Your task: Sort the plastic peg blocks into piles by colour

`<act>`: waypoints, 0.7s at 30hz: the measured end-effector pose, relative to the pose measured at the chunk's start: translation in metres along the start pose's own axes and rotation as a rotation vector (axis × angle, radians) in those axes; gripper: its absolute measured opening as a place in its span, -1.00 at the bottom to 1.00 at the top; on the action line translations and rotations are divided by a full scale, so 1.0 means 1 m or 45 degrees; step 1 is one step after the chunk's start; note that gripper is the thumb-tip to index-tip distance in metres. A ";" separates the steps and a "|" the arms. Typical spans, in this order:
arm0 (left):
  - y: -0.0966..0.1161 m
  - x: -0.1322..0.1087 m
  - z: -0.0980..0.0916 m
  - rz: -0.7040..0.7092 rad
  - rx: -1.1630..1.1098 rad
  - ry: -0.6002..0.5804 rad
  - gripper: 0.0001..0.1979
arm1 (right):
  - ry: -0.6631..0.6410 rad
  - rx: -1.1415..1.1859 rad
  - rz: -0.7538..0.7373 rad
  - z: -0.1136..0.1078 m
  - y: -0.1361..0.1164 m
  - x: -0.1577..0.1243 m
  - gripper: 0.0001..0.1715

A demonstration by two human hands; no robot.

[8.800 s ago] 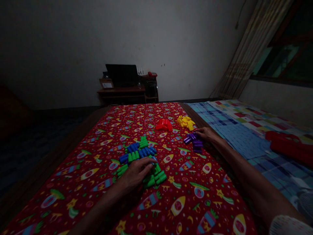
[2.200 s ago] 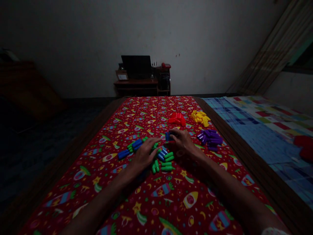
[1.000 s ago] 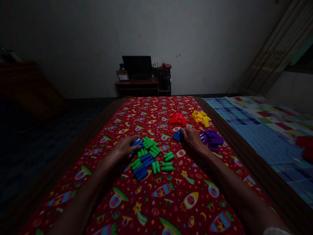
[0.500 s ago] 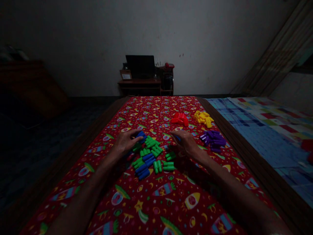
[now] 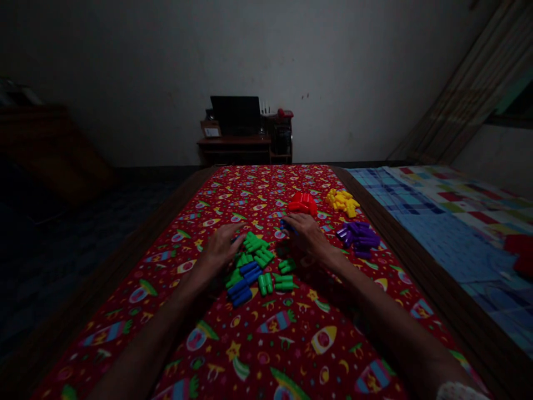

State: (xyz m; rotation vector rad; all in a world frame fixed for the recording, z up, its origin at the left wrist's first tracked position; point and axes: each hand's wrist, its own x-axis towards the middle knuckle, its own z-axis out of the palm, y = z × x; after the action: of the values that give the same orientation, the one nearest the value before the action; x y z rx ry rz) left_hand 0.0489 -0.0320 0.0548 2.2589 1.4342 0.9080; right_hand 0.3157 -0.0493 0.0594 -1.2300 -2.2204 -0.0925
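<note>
Probably because it's small, the blue block (image 5: 283,225) sits pinched in your right hand (image 5: 308,235) near the red pile (image 5: 303,204), while your left hand (image 5: 219,246) curls beside the green blocks (image 5: 255,243), its hold unclear.

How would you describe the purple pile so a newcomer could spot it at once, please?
Find the red printed cloth in mid-view. On its right side, to the right of the right hand, lies the purple pile, nearer the camera than the yellow pile. No other heap there is purple.
</note>
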 end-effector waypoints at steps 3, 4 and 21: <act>-0.030 -0.004 0.004 -0.006 0.198 0.006 -0.62 | 0.002 -0.076 0.118 0.012 0.024 0.001 -0.76; -0.038 -0.005 0.007 -0.011 0.221 -0.019 -0.63 | -0.017 -0.090 0.140 0.016 0.030 -0.001 -0.78; 0.030 -0.005 0.009 0.026 -0.379 -0.013 -0.38 | -0.109 0.582 -0.008 -0.001 -0.038 -0.007 -0.66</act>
State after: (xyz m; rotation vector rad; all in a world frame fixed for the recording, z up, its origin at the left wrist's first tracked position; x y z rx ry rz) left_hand 0.0740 -0.0491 0.0635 2.0576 1.1839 1.0379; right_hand 0.2886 -0.0764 0.0646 -0.9857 -2.1536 0.4490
